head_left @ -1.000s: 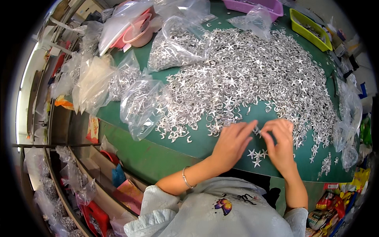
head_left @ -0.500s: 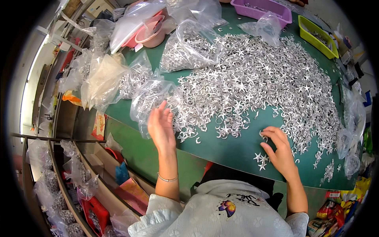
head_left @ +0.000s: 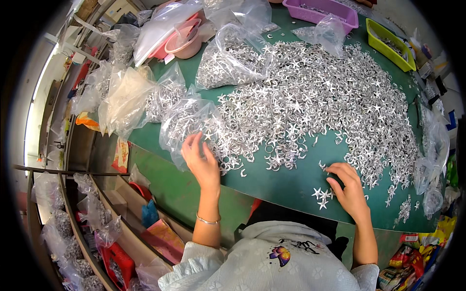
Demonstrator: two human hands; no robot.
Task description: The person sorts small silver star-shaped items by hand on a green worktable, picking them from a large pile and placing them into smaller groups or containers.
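Observation:
My left hand [head_left: 202, 164] is raised at the near left edge of the pile, fingers apart and nothing gripped. Just beyond its fingertips lies a clear plastic bag [head_left: 182, 121] of silver pieces, with a silver star [head_left: 208, 135] near its mouth. My right hand [head_left: 348, 188] hovers low over the green table, fingers curved, thumb apart from them. A small silver piece [head_left: 322, 166] lies at its fingertips; whether they touch it is unclear. Beside the thumb sits a little group of silver stars [head_left: 322, 196]. Beyond both hands spreads a large pile of silver stars and curved pieces [head_left: 310, 102].
Another filled clear bag [head_left: 228, 63] stands behind the pile, near a pink basin [head_left: 183, 46]. A purple basin [head_left: 352, 17] and a yellow-green basket [head_left: 388, 48] stand at the far right. Bagged pieces fill the shelf compartments [head_left: 73, 233] at lower left.
My left hand has drawn back from the bag and turned, its fingers spreading. My right hand has shifted slightly right and nearer me, away from the small silver piece.

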